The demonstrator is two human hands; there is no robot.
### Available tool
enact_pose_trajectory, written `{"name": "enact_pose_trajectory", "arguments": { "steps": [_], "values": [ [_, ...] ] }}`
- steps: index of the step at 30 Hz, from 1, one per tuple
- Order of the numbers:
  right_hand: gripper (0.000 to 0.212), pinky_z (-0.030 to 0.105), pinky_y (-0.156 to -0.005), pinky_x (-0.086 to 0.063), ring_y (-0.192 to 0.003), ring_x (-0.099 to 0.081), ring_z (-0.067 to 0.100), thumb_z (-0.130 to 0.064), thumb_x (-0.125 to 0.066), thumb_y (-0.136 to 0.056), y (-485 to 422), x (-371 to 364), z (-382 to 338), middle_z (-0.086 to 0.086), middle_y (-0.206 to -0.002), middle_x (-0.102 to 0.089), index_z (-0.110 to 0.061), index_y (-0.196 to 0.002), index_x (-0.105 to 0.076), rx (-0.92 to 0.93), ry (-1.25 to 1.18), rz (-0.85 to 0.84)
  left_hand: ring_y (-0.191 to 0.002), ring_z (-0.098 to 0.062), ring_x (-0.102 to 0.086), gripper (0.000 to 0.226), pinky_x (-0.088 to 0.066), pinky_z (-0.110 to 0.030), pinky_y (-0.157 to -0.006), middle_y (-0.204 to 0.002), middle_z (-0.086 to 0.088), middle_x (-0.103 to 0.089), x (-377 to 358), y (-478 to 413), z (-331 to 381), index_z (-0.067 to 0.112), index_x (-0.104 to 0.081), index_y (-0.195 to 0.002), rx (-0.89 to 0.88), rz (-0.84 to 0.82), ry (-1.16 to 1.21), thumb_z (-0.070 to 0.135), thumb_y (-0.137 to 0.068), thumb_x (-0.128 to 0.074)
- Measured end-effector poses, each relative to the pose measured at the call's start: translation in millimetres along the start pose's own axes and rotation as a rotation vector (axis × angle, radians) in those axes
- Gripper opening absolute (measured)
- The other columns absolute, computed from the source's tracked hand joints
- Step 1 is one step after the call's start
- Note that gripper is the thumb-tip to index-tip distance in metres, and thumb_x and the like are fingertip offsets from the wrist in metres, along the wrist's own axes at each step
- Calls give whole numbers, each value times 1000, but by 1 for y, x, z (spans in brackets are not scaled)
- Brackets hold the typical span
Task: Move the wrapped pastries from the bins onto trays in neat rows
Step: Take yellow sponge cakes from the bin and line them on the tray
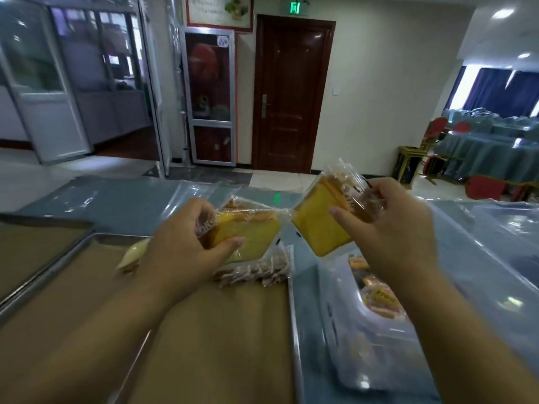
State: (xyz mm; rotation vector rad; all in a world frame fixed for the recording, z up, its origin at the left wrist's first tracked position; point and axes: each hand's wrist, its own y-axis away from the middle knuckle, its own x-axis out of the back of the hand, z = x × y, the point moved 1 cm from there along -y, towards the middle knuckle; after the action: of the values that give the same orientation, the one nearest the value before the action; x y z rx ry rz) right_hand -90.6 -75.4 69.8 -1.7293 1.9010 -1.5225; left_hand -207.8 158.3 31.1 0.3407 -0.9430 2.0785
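**Inspector:** State of the work?

**Clerk:** Early, in my judgement; the near tray carries one laid pastry at its twelve o'clock end and a pale packet towards its ten o'clock corner; I count no others on it. No full row is formed; whether those two line up I cannot tell, as an arm covers part of them.

**Inspector:** And the hands?

**Clerk:** Both are loaded. The left hand grasps a first pastry, thumb under and fingers over, just above the laid one. The right hand pinches a second pastry by its wrapper, raised and tilted, at one o'clock of the tray; the two held pieces are near but apart.

**Inspector:** What is left?

**Clerk:** Most of it. The clear bin at three o'clock holds more wrapped pieces; a second tray at nine o'clock shows none.

**Inspector:** Surface and room?

**Clerk:** A table under grey-blue cloth and clear plastic sheeting. There is a dark wooden door at twelve o'clock, with a glass-fronted cabinet beside it at eleven; glazed partitions stand at ten. Blue curtains, red chairs and covered tables sit at two o'clock; the floor is pale tile.
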Motion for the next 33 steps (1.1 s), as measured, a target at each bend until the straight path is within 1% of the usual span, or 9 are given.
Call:
{"name": "enact_pose_trajectory", "arguments": {
  "steps": [2, 5, 12, 16, 18, 22, 27, 30, 33],
  "values": [
    [36, 23, -56, -43, -67, -53, 4, -48, -72, -70, 17, -24, -29, -20, -74, -51, -31, -94, -51, 11, -39, -55, -67, -10, -60, 37, -51, -32, -54, -78, 7, -60, 31, 21, -25, 33, -49, -85, 52, 40, -54, 48, -64, -75],
    [37, 29, -61, -46, -71, -56, 11, -46, -74, -69, 43, -65, -62, -10, -78, -58, -28, -95, -56, -5, -93, -166, -67, -11, -61, 35, -54, -35, -57, -78, 6, -62, 68, 46, -63, 31, -51, -83, 183, 39, -62, 44, -65, -78],
    [33, 24, -53, -40, -67, -53, 1, -47, -75, -69, 94, -166, -107, -16, -72, -56, -32, -90, -53, -65, -172, -405, -66, 0, -59, 35, -40, -14, -49, -79, 11, -61, 119, 90, -155, 37, -51, -83, 410, 47, -83, 43, -65, -80],
    [41, 27, -55, -45, -70, -56, 3, -47, -76, -68, 112, -225, -119, -19, -75, -55, -28, -99, -58, -138, -197, -518, -74, 0, -55, 35, -41, -20, -54, -84, 16, -57, 140, 90, -206, 38, -49, -81, 483, 25, -165, 45, -65, -79],
    [44, 33, -62, -52, -75, -59, 8, -46, -77, -68, 115, -256, -126, -16, -80, -58, -25, -103, -60, -164, -211, -549, -74, 1, -53, 36, -41, -22, -56, -83, 17, -54, 150, 81, -230, 37, -47, -79, 499, 9, -201, 45, -65, -79],
    [47, 28, -61, -46, -77, -59, 8, -44, -78, -67, 112, -321, -140, -13, -85, -62, -23, -106, -61, -195, -226, -577, -72, -7, -56, 36, -45, -28, -56, -81, 11, -57, 165, 55, -284, 32, -48, -80, 507, -6, -203, 41, -64, -79],
    [44, 32, -66, -52, -81, -59, 7, -45, -77, -68, 101, -394, -162, -13, -88, -61, -26, -103, -58, -268, -271, -600, -70, -5, -55, 38, -40, -25, -53, -80, 12, -55, 174, 28, -347, 38, -46, -81, 583, 49, -148, 44, -61, -79],
    [36, 10, -60, -41, -76, -56, -6, -40, -79, -69, 95, -430, -182, -19, -82, -59, -34, -94, -55, -275, -356, -566, -67, -4, -58, 38, -39, -24, -51, -79, 12, -57, 175, 11, -376, 46, -42, -85, 652, 82, -90, 54, -62, -72],
    [32, 4, -58, -40, -76, -56, -11, -31, -79, -71, 91, -462, -203, -22, -76, -62, -39, -83, -51, -311, -480, -548, -69, 10, -57, 34, -37, -18, -49, -77, 14, -58, 172, -9, -395, 50, -42, -84, 620, 120, -28, 55, -66, -70]
  ]
}}
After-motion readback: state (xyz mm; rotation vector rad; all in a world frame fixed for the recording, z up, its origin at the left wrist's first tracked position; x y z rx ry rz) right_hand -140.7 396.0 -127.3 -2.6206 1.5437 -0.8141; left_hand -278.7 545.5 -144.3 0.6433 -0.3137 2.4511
